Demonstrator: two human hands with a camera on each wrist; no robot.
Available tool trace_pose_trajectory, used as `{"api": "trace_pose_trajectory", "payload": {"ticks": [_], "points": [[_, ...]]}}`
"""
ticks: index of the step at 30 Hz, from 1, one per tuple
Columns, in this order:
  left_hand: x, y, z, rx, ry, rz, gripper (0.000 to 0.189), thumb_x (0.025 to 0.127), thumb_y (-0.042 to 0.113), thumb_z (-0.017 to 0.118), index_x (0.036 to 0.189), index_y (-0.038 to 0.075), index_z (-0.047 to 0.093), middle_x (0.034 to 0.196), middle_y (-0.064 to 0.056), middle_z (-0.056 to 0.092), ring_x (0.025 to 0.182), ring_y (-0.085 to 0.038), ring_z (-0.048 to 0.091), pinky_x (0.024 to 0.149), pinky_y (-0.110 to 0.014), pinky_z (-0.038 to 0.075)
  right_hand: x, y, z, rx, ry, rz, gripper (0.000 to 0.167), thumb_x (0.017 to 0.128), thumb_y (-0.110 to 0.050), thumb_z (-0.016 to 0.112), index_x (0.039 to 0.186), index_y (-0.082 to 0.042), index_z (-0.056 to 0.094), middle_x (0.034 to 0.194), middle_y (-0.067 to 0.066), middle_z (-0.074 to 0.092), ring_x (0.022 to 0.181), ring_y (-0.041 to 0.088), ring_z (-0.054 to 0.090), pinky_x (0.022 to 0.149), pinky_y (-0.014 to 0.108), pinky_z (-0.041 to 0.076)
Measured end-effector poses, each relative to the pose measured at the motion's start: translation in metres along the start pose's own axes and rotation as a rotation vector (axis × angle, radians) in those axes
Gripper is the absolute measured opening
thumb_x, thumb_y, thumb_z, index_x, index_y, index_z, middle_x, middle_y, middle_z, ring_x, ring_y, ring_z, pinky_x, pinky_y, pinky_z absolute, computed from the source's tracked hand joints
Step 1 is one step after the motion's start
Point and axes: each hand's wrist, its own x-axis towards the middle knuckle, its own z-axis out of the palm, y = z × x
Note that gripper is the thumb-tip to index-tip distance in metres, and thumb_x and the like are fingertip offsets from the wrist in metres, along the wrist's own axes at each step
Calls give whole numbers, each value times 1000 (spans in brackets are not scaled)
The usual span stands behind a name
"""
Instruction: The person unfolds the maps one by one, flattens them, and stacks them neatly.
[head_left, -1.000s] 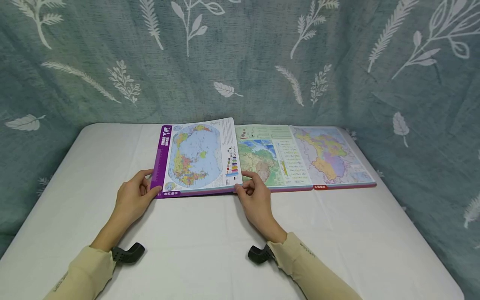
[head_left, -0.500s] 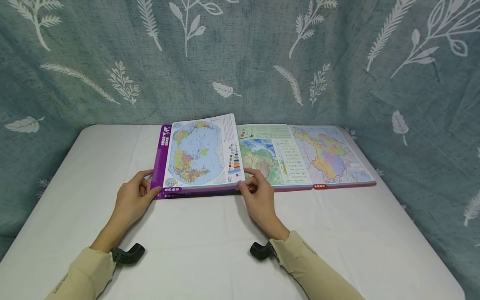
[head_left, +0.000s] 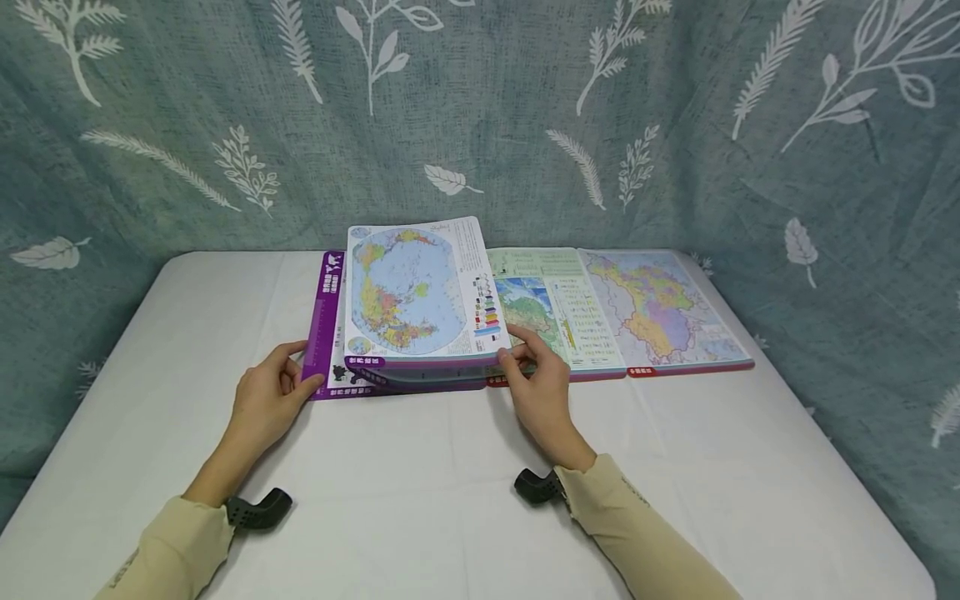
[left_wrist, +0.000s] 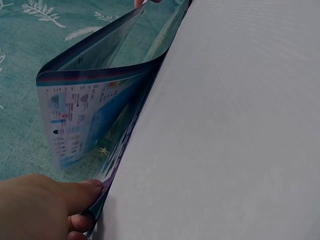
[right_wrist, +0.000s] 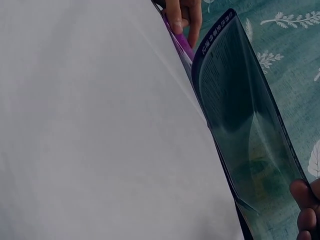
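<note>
A fold-out map with several laminated panels lies along the back of the table. Its upper left panel, with a world map, stands raised above a purple-edged panel that lies flat beneath. My right hand pinches the raised panel's near right corner. At the flat panel's left edge, my left hand pinches the purple border. The left wrist view shows the lifted panels bending in a fold above the tabletop, with the left hand on the edge below. In the right wrist view, my right fingers grip the sheet's corner.
A white cloth covers the table. Behind it hangs a green curtain with white leaf prints, close to the map's far edge. A black wrist mount sits by the left sleeve, another black mount by the right.
My right hand has moved right and slightly away from me, lifting the world map panel up and to the right, baring more of the purple-edged panel. The left hand has stayed in place.
</note>
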Motion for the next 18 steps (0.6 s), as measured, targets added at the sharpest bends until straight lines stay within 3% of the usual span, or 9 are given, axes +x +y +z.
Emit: {"api": "trace_pose_trajectory", "payload": {"ticks": [11, 18], "points": [[2, 3, 1, 4, -20, -28, 54, 95, 12, 79, 143, -3, 58, 82, -8, 59, 69, -19, 46, 69, -33, 30, 5, 8, -18, -37, 22, 32, 36, 102, -11, 70, 138, -8, 69, 87, 7, 73, 76, 17, 67, 74, 30, 52], [0, 4, 0, 4, -22, -50, 55, 95, 12, 79, 144, -3, 57, 83, -9, 59, 70, -20, 46, 70, -33, 30, 7, 13, -21, -47, 12, 6, 36, 102, -12, 69, 138, -7, 68, 87, 8, 75, 77, 20, 69, 74, 35, 53]]}}
